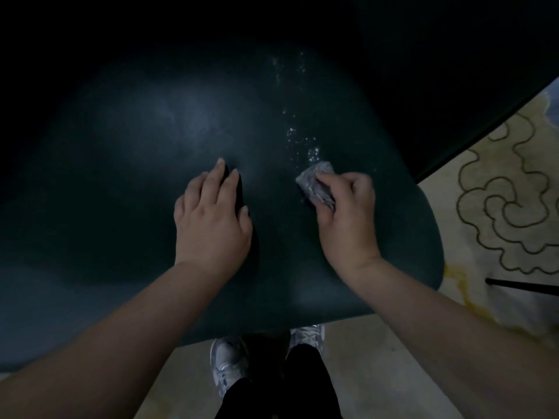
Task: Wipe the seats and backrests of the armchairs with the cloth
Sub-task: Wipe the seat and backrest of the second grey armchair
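Your view is filled by the dark green armchair seat, its rounded front edge nearest you. To the right lies a pale carpet with dark looping lines. No writing can be read anywhere. Your left hand rests flat on the seat's middle, fingers straight and slightly spread. Your right hand grips the grey cloth, fingers curled round it, pressing it on the seat just near a trail of white specks.
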### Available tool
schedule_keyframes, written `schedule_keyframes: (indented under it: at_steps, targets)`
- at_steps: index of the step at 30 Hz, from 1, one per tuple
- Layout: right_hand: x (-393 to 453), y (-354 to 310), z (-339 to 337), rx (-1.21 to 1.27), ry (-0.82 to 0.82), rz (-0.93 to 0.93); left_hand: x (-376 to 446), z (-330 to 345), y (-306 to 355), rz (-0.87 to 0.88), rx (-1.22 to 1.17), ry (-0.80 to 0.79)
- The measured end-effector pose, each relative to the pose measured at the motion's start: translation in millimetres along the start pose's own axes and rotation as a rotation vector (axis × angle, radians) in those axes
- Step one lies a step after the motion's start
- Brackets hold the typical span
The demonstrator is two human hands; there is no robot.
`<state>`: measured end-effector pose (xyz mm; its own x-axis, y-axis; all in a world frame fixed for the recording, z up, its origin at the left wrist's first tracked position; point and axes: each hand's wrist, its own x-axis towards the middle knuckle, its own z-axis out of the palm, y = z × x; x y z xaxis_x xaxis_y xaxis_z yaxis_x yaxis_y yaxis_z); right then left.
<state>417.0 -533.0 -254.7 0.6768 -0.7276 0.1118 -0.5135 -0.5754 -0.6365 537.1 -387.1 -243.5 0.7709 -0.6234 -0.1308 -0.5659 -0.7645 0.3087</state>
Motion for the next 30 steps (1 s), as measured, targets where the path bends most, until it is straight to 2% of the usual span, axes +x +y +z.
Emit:
schedule_keyframes:
  at_steps: [5, 7, 10, 12, 16, 18, 22, 24, 30]
  targets:
    - [60, 1, 11, -0.005, 0.191, 0.256, 10, -3, -5, 0.029, 0.003, 0.006]
    - [56, -11, 19, -0.029, 0.185, 0.237, 17, -4, -6, 0.03, 0.0, 0.011]
    - [20, -20, 20, -0.045, 0.035, 0.022, 25, -5, -7, 0.013, -0.007, 0.014]
    - [13, -12, 12, -0.036, -0.035, -0.038, 29, -6, -9, 0.01, -0.013, 0.02]
    - [63, -4, 14, -0.02, 0.097, 0.153, 31, -6, -14, 0.028, -0.011, 0.029]
    - [78, -12, 24, -0.012, 0.116, 0.176, 31, -5, -15, 0.036, -0.012, 0.034]
    - [43, -18, 23, -0.053, -0.068, -0.068, 31, -3, -14, 0.029, -0.024, 0.041]
    - [28, -8, 10, -0.053, -0.129, -0.114, 31, -3, -15, 0.03, -0.024, 0.042]
    - [86, -5, 15, -0.019, 0.071, 0.138, 32, -5, -16, 0.043, -0.027, 0.034]
